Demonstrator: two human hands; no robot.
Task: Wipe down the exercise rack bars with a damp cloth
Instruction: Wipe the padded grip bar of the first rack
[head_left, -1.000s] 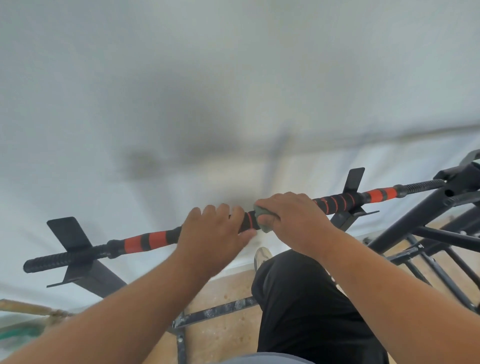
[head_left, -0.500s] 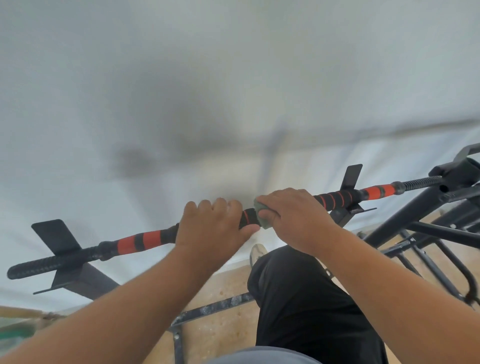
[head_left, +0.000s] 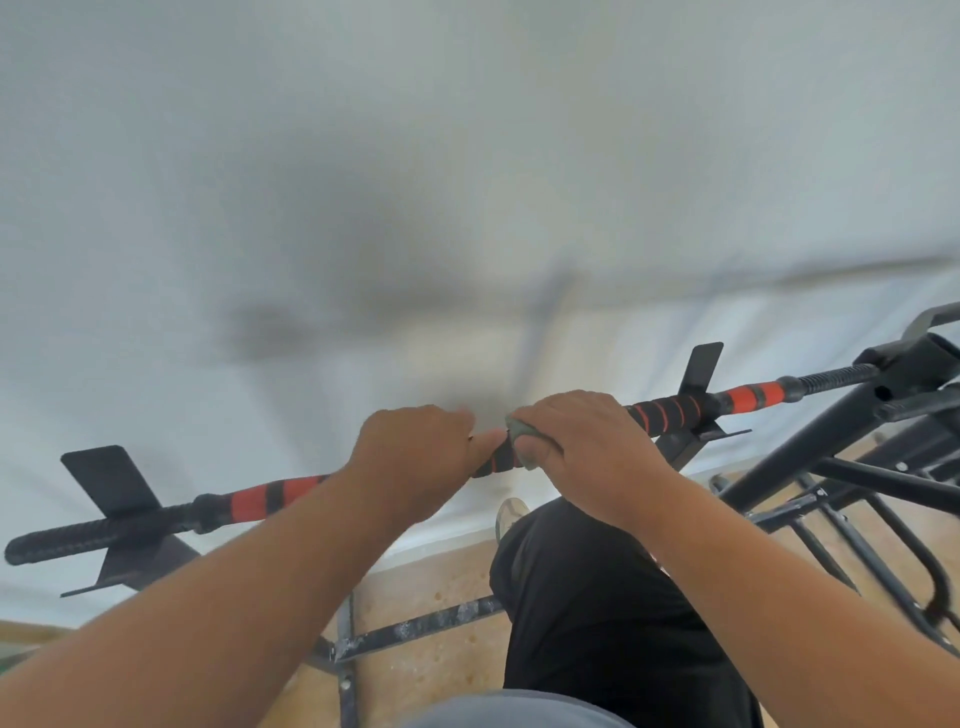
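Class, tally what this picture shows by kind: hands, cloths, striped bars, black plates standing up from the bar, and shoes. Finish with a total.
hands: 2, the left hand and the right hand
cloth: 1
striped bar: 1
upright black plates: 2
shoe: 1
Total: 7

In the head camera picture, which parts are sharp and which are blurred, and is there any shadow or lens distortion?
Head view: the left hand, the right hand holding the grey-green cloth, and the black bar with orange-striped foam grips are fairly sharp; the white wall is smeared and featureless, with soft grey shadows above the hands; the wide-angle lens stretches the forearms at the bottom edge.
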